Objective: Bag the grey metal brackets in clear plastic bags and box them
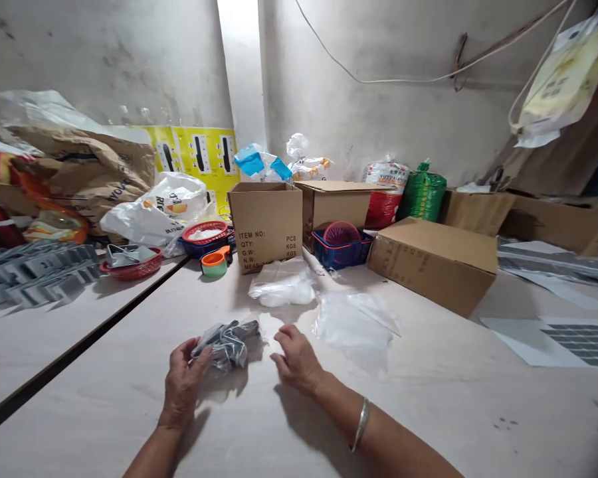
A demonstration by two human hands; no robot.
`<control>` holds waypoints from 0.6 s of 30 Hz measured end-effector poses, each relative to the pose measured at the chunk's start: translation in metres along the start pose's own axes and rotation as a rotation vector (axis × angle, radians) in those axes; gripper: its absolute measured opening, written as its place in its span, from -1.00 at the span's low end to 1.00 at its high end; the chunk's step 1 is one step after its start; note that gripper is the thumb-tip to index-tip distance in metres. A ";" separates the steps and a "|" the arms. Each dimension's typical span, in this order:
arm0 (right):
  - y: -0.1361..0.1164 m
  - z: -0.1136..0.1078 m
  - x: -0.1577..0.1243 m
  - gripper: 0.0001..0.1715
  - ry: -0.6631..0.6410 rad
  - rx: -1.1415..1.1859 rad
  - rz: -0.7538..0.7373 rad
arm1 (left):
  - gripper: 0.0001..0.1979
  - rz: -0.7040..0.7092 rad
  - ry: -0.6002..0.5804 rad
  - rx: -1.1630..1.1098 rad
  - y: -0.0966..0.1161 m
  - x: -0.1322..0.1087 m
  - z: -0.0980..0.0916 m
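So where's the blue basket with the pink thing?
In the head view, the blue basket sits at the table's far side, right of centre, with an open cardboard box on its left and a closed cardboard box on its right.

The left hand (pixel 182 382) stands curled, fingers up; the right hand (pixel 296 358) rests palm-down (fingers lightly bent).

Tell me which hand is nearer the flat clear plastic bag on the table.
The right hand. It sits just left of the flat clear plastic bag, apparently not touching it; the left hand is farther left, at the grey bundle.
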State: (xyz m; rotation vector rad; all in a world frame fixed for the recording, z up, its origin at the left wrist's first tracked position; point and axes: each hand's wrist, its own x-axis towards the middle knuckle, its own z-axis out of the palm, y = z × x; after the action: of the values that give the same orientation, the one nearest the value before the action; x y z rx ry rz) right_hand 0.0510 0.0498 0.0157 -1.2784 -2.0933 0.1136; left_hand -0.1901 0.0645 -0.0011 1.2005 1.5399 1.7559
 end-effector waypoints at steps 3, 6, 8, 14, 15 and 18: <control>0.033 -0.034 -0.018 -0.71 0.060 -0.118 0.113 | -0.37 0.058 0.021 0.058 0.006 -0.002 -0.005; 0.076 -0.064 -0.037 -0.67 0.149 -0.233 0.290 | -0.31 0.315 0.089 0.239 0.027 -0.013 -0.006; 0.106 -0.081 -0.050 -0.62 0.221 -0.305 0.430 | -0.34 0.524 0.086 0.326 0.050 -0.028 0.000; 0.169 -0.109 -0.091 -0.54 0.315 -0.406 0.704 | -0.64 0.594 -0.258 0.139 0.099 -0.093 0.046; 0.175 -0.109 -0.094 -0.59 0.308 -0.407 0.717 | -0.68 0.552 -0.330 0.111 0.098 -0.101 0.053; 0.188 -0.109 -0.098 -0.74 0.310 -0.417 0.756 | -0.77 0.337 -0.490 0.045 0.087 -0.118 0.073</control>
State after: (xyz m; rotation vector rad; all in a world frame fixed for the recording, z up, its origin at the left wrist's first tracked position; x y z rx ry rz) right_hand 0.2856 0.0382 -0.0238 -2.1341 -1.3211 -0.1932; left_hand -0.0562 -0.0161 0.0470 1.8339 1.1391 1.4628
